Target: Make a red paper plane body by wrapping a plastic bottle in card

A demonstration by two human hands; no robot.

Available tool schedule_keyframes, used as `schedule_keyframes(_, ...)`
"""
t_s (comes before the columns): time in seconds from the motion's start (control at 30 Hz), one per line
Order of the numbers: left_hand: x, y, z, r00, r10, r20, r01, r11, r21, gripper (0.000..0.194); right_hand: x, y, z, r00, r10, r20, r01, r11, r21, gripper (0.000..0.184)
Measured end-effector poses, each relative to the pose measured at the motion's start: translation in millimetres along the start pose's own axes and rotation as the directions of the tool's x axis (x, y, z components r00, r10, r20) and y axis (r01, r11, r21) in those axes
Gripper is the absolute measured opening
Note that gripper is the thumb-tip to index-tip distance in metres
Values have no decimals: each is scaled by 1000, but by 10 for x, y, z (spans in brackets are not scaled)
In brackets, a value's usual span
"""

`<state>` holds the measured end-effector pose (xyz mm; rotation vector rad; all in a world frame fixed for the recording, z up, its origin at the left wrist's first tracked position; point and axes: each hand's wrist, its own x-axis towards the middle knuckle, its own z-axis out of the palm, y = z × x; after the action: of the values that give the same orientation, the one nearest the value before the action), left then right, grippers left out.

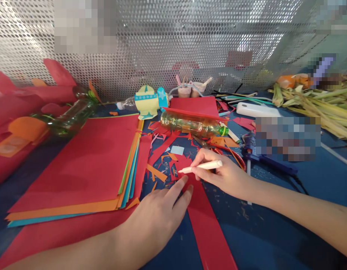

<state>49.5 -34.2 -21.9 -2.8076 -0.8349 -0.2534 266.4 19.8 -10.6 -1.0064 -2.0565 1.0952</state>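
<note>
White marker (208,165) is pinched in the right hand (226,180), tip at the far end of the red strip (208,225); the left hand (160,208) rests unclenched fingers on the strip's left edge.

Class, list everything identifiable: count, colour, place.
Held marker: one, white, centre
Paper strip: one, red, front
Paper stack: one, red top, left
Scraps: many, mostly red, centre
Bottle: one, green cap, centre
Decorated bottle: one, yellow, back
Paper crafts: count unclear, red, left
Cups: two, pinkish, back
Scissors: one, red handles, centre
Glue gun: one, blue, right
Husks: one pile, yellowish, far right
Screen: one, silver, back
Tabletop: one, blue, beneath
Left hand: one, on strip
Right hand: one, holding marker
</note>
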Motion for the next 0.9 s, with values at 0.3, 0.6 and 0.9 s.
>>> schedule_keyframes(0.3,26,-7,0,999,-16,43,17,1000,-19,40,4,2,2,1000,-7,2,7,1000,-14,17)
schedule_keyframes(0.6,-7,9,14,1000,-8,4,8,1000,4,41,8,-38,11,996,-71,-56,67,995,-68,11)
schedule_keyframes(0.9,-2,1,6,999,-8,45,9,1000,-16,42,11,10,24,992,-77,-105,60,987,-152,13)
